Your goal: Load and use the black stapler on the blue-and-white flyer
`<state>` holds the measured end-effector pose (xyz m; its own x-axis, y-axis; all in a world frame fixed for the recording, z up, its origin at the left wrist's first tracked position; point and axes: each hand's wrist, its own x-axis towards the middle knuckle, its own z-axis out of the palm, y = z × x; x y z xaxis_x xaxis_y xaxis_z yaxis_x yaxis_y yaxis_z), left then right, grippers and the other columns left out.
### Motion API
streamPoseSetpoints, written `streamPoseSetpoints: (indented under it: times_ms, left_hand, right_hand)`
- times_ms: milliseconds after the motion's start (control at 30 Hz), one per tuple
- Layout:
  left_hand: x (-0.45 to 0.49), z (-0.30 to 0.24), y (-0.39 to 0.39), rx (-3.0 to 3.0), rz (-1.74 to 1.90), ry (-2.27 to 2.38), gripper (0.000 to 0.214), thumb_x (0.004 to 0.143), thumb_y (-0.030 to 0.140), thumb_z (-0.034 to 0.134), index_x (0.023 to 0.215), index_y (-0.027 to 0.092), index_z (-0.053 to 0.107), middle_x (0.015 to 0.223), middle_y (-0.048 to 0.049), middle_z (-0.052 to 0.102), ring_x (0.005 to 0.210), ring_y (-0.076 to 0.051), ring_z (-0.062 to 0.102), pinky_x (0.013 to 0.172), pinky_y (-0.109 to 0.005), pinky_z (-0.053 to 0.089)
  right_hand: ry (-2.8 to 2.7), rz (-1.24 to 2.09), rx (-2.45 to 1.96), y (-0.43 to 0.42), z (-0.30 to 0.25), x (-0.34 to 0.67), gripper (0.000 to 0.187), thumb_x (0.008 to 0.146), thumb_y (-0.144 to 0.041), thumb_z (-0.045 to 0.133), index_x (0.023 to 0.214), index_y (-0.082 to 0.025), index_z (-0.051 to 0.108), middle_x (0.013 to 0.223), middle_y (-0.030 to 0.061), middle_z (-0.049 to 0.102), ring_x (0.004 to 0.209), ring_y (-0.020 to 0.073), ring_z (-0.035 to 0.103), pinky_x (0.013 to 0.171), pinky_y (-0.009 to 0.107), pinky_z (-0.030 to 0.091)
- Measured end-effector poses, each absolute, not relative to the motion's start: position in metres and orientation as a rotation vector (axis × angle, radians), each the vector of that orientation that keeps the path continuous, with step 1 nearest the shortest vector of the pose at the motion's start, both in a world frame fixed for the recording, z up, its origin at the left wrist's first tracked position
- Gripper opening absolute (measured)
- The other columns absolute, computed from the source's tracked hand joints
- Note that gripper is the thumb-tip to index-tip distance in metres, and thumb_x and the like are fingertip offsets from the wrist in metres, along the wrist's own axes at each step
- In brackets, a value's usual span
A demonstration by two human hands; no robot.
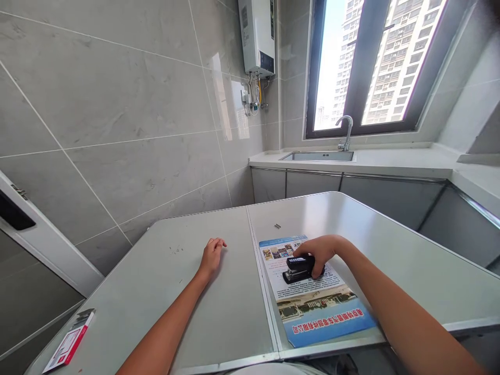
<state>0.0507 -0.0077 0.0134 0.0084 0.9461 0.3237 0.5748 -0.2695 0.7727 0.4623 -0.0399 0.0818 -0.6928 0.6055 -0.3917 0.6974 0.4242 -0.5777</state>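
My right hand grips a black stapler from above, fingers and thumb wrapped round its rear. The stapler sits over a printed leaflet with blue ends, small photos and red lettering. My left hand rests on the table left of the seam, its fingers curled in and no object showing in them. Small staple bits lie scattered to its left. Beyond the leaflet are short staple strips.
The pale table has a metal-edged seam running through it. At its front left corner lies a red and white packet. Behind stand a counter with a sink and faucet. A tiled wall borders the left.
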Motion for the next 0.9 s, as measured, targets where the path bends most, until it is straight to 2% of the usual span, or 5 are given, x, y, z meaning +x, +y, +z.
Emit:
streamPoseSetpoints:
  times_ms: [267, 400, 500, 600, 900]
  left_hand:
    - [0.053, 0.015, -0.01, 1.891, 1.165, 1.562, 0.042, 0.1, 0.045, 0.042, 0.077, 0.021, 0.068, 0.087, -0.0036, 0.057, 0.072, -0.018, 0.053, 0.068, -0.031, 0.045]
    - [0.055, 0.017, -0.013, 1.922, 1.146, 1.535, 0.043, 0.1, 0.045, 0.042, 0.078, 0.02, 0.069, 0.089, -0.0045, 0.057, 0.074, -0.018, 0.054, 0.072, -0.031, 0.047]
    - [0.055, 0.017, -0.012, 1.926, 1.139, 1.532, 0.043, 0.099, 0.046, 0.042, 0.078, 0.02, 0.07, 0.09, -0.0051, 0.059, 0.074, -0.018, 0.054, 0.073, -0.031, 0.048]
    - [0.052, 0.015, -0.009, 1.896, 1.141, 1.562, 0.044, 0.098, 0.047, 0.042, 0.077, 0.02, 0.069, 0.089, -0.0051, 0.06, 0.072, -0.018, 0.054, 0.07, -0.031, 0.047]
    - [0.048, 0.01, -0.003, 1.868, 1.15, 1.57, 0.043, 0.098, 0.047, 0.043, 0.077, 0.021, 0.069, 0.092, -0.0057, 0.062, 0.077, -0.02, 0.057, 0.072, -0.032, 0.047]
  right_hand:
    - [2.453, -1.158, 1.122, -0.044, 0.091, 0.464, 0.086, 0.051, -0.059, 0.092, 0.127, -0.025, 0.07, 0.117, 0.003, 0.072, 0.104, 0.0276, 0.066, 0.085, 0.031, 0.05]
    - [2.637, -1.258, 1.111, -0.031, 0.082, 0.478, 0.062, 0.073, -0.068, 0.075, 0.113, -0.02, 0.072, 0.102, 0.0041, 0.071, 0.089, 0.0215, 0.063, 0.078, 0.03, 0.049]
    - [2.771, -0.868, 1.687, -0.014, 0.065, 0.489, 0.049, 0.088, -0.067, 0.058, 0.085, -0.02, 0.07, 0.08, 0.0024, 0.066, 0.074, 0.0183, 0.056, 0.071, 0.029, 0.044]
    - [2.62, -0.395, 2.266, 0.003, 0.043, 0.5, 0.043, 0.091, -0.057, 0.054, 0.071, -0.02, 0.064, 0.069, 0.0036, 0.063, 0.069, 0.019, 0.053, 0.065, 0.029, 0.038]
    - [2.378, -0.255, 2.545, 0.019, 0.011, 0.509, 0.03, 0.091, -0.045, 0.053, 0.08, -0.023, 0.07, 0.085, 0.0061, 0.072, 0.077, 0.0221, 0.063, 0.063, 0.028, 0.035]
